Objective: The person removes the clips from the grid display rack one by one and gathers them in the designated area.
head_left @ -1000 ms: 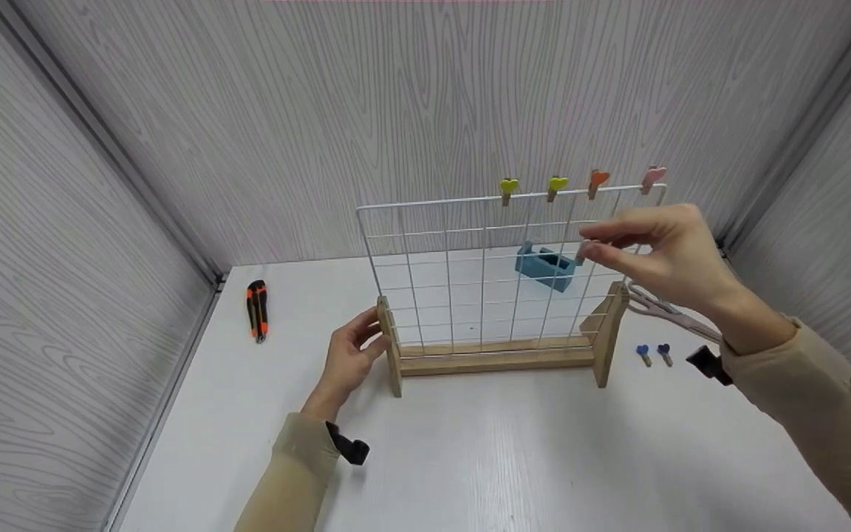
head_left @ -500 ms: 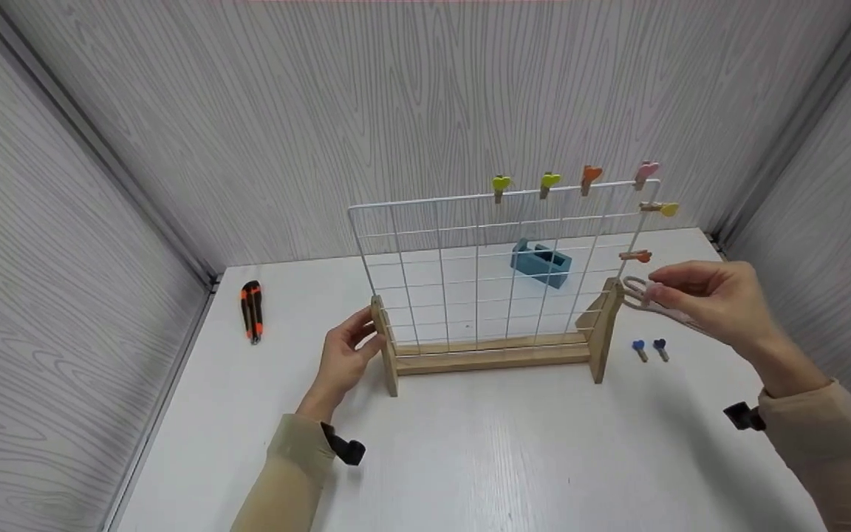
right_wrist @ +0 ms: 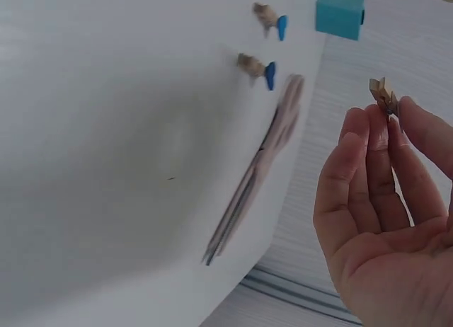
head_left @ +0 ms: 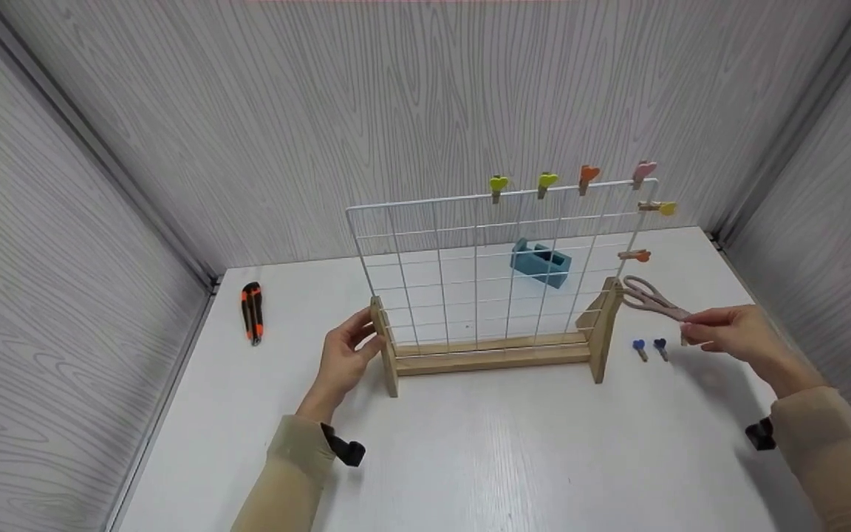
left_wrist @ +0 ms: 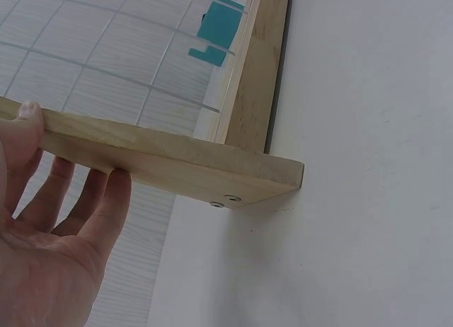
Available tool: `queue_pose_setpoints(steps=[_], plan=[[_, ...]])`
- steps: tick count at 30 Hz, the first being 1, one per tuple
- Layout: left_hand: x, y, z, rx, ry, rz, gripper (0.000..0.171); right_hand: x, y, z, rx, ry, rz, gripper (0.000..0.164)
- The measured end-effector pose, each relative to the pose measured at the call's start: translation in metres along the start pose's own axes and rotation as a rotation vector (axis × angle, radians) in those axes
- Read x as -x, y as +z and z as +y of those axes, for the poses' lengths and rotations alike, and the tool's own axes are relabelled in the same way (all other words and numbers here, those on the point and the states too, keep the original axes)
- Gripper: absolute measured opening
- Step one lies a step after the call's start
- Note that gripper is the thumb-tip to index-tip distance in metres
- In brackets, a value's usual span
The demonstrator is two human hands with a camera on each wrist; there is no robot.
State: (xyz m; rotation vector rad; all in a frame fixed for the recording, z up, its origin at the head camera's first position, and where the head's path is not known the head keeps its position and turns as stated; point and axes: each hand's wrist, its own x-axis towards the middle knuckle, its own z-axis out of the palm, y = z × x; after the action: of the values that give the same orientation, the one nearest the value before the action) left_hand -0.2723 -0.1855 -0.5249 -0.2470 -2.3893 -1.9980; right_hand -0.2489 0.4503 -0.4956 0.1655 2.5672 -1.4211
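A white wire grid [head_left: 476, 277] stands upright in a wooden base [head_left: 496, 360]. My left hand [head_left: 344, 360] holds the base's left wooden side piece [left_wrist: 170, 161] between thumb and fingers. To the right of the stand, my right hand [head_left: 739, 338] pinches a small wooden clothespin [right_wrist: 383, 93] above the table. Along the grid's top wire sit two yellow-green heart clothespins [head_left: 547, 183], an orange one [head_left: 587, 178] and a pink one [head_left: 643, 174]. Clipped to its right edge are a yellow clothespin [head_left: 658, 208] and an orange-red one [head_left: 635, 256].
Two blue heart clothespins [head_left: 640, 347] lie right of the base. Pale pink scissors [head_left: 651, 299] lie behind them, close to my right hand. A teal tape dispenser [head_left: 541, 264] is behind the grid. An orange-and-black utility knife [head_left: 253, 312] lies far left.
My right hand has moved from in front of the grid rightward and down, carrying the clothespin. It has uncovered the grid's right-edge clothespins and the scissors' handles. My left hand has kept its hold.
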Motion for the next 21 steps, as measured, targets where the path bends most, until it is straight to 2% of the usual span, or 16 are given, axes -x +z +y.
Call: queue_pose_setpoints(steps=[5, 11, 21], plan=[[0.001, 0.000, 0.001, -0.005, 0.004, -0.006, 0.059, -0.008, -0.002, 0.014, 0.106, 0.098, -0.043, 0.056], [0.001, 0.001, 0.002, -0.028, -0.004, -0.009, 0.060, -0.017, -0.001, 0.017, 0.208, 0.122, -0.060, 0.049], [0.001, 0.001, 0.001, -0.027, 0.003, 0.007, 0.058, -0.028, 0.007, 0.023, 0.268, 0.153, -0.046, 0.037]])
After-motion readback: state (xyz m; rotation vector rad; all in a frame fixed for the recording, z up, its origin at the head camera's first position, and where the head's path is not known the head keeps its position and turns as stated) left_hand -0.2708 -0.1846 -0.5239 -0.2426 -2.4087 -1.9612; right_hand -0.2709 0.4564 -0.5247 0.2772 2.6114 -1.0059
